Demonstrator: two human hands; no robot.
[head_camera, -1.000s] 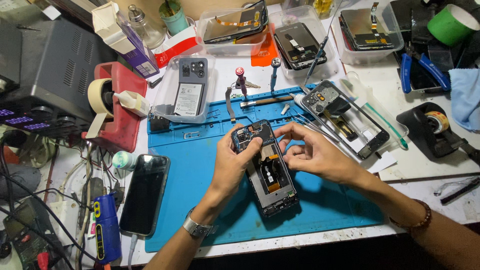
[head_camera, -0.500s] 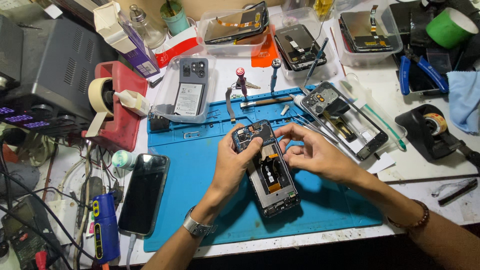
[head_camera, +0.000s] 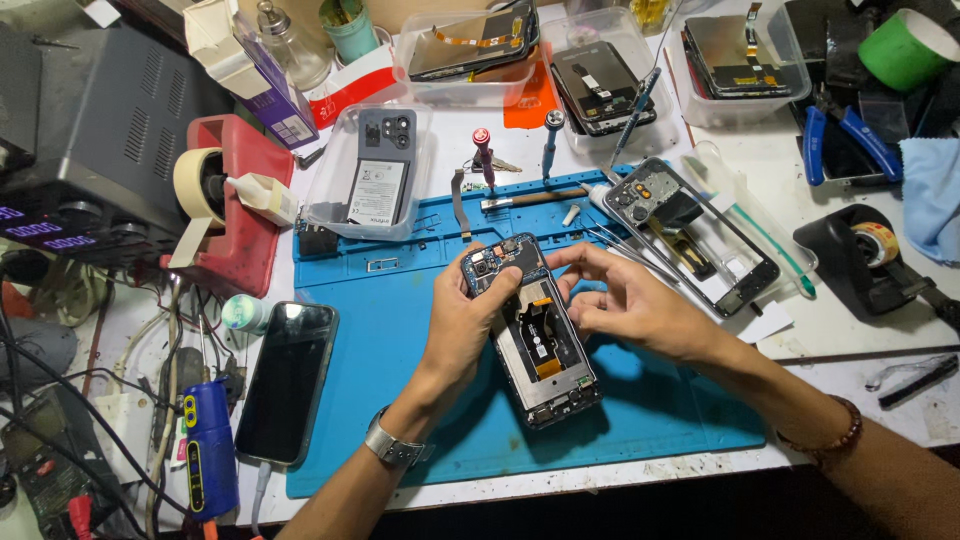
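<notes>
Little has shifted since earlier: the left hand (head_camera: 470, 315) still grips the opened phone (head_camera: 535, 335); the right hand (head_camera: 625, 300), fingertips pinched, works beside it. Steady, light pressure suits best.

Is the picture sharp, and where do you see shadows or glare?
Head view: the opened phone and both hands, left hand and right hand, are sharp; a soft shadow falls on the blue mat beside them; the dark phone reflects faintly; edges bend slightly.
</notes>
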